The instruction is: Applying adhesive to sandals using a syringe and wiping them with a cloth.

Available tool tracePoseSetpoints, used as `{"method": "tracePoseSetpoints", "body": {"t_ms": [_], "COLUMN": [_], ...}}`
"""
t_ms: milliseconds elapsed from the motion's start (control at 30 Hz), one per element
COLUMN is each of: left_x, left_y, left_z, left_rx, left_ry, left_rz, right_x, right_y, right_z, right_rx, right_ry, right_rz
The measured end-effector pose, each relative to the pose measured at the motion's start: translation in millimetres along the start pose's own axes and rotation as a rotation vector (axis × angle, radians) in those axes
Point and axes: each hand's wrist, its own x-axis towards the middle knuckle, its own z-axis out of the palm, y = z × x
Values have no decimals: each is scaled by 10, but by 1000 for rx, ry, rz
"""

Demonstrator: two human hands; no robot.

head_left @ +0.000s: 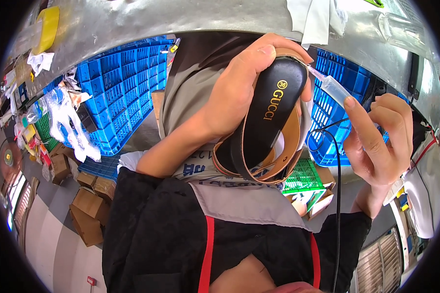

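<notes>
Above the lap (188,88), close to the table edge, a black strap sandal (266,115) is held by the left hand (234,88), whose fingers are clamped around the heel end. The right hand (384,132) holds a small translucent squeeze bottle (336,90); its forefinger presses along the bottle, but I cannot tell how the thumb supports it. The thin nozzle (317,73) points at the heel rim, maybe touching it.

If the bottle carries glue, too strong a squeeze could, I think, spill it onto the dark insole or the left fingers. A slip of the light forefinger hold might also make the nozzle wander.

The table (205,17) is of dull grey metal, with a yellow tape roll (48,29) and a hanging white cloth (313,22). Around stand blue crates (124,83), a green crate (303,178) and cardboard boxes (89,210). A black cable (338,195) runs near the right forearm.
</notes>
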Motion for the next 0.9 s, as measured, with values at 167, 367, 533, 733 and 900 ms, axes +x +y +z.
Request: {"method": "tracePoseSetpoints", "body": {"t_ms": [167, 367, 533, 733, 900], "left_x": [18, 19, 1, 48, 43], "left_y": [-29, -45, -10, -47, -49], "left_z": [-11, -8, -25, -109, -148], "left_rx": [41, 56, 70, 24, 20], "left_ry": [1, -11, 1, -2, -8], "left_rz": [3, 15, 4, -4, 0], "right_x": [-9, -31, 9, -62, -161], "right_y": [11, -15, -61, 79, 209], "right_z": [-4, -10, -56, -116, -77], "right_rx": [-18, -14, 35, 33, -14], "right_ry": [8, 7, -60, -16, 121], "right_rz": [-14, 18, 67, 63, 265]}}
